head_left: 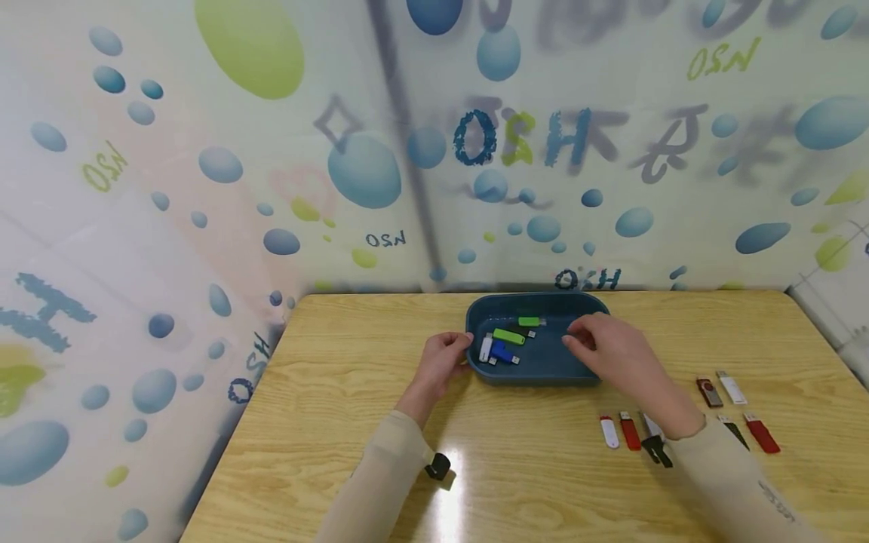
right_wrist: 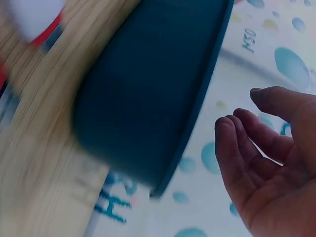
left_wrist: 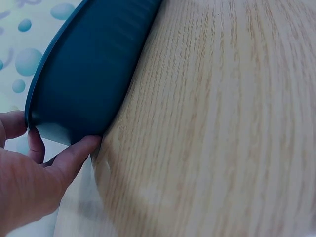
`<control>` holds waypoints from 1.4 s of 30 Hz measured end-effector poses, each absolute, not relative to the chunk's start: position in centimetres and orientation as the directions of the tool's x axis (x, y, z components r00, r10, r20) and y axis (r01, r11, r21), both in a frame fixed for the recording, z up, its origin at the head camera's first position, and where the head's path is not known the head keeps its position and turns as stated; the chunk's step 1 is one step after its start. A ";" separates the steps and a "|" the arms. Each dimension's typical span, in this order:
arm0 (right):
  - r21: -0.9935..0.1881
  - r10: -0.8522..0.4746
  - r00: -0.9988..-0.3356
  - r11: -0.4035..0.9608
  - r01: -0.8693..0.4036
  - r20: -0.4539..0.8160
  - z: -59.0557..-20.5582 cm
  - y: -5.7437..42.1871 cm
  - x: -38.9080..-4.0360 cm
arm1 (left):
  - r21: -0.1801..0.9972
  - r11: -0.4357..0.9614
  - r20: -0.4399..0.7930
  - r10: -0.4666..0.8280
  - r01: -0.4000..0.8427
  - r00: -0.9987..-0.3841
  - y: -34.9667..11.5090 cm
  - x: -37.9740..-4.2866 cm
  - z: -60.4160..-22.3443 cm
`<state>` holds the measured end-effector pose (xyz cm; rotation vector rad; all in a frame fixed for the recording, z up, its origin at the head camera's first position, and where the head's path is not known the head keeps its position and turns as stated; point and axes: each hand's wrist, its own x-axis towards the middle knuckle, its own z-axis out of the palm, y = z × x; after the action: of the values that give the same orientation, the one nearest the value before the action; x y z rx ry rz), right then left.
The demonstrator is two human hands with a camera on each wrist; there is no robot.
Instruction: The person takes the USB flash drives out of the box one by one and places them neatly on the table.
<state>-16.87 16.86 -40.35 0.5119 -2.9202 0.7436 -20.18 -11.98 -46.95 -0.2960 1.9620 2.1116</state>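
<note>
A dark blue tray [head_left: 543,378] stands near the table's back edge with several USB flash drives in its left half: a bright green one [head_left: 509,337], another green one [head_left: 529,322], a white one [head_left: 485,348], a blue one [head_left: 503,351] and a partly covered black one. My left hand [head_left: 437,363] grips the tray's left end; the left wrist view shows the thumb low on the wall and fingers at the rim. Over the tray's right end hovers my right hand [head_left: 619,356], fingers loosely bent, with nothing between thumb and fingertips [right_wrist: 224,126].
More flash drives lie on the table [head_left: 326,422] to the right: a white-and-red one [head_left: 609,432], two red ones, a brown one [head_left: 709,392], a white one [head_left: 732,388] and others partly behind my right wrist. A patterned curtain [head_left: 366,98] hangs behind the table.
</note>
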 end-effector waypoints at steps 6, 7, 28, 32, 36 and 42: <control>-0.456 -0.354 -0.921 0.800 -0.390 0.165 -41.4 14.3 -18.1 | 0.947 -0.066 -0.313 0.038 -0.315 -0.949 -12.1 -20.2 -47.0; -0.460 -0.358 -0.920 0.798 -0.390 0.159 -41.6 13.8 -18.3 | 0.946 -0.066 -0.314 0.039 -0.316 -0.949 -12.1 -20.2 -47.1; -0.413 -0.488 -0.873 0.796 -0.443 -0.004 -44.3 7.6 -22.3 | 0.948 -0.079 -0.303 0.057 -0.307 -0.951 -12.2 -20.1 -47.2; -0.388 -0.497 -0.867 0.806 -0.447 -0.033 -44.5 7.2 -22.6 | 0.947 -0.084 -0.304 0.060 -0.309 -0.951 -12.2 -20.2 -47.2; -0.351 -0.519 -0.854 0.809 -0.472 -0.048 -44.7 7.1 -22.6 | 0.947 -0.081 -0.306 0.058 -0.310 -0.950 -12.2 -20.2 -47.2; -0.339 -0.561 -0.824 0.793 -0.507 -0.079 -44.8 7.6 -22.8 | 0.948 -0.083 -0.303 0.048 -0.306 -0.952 -12.1 -20.2 -47.2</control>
<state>-22.84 7.58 -44.81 0.9431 -3.1400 0.5100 -20.24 -12.10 -47.18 -0.2835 1.9449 2.1302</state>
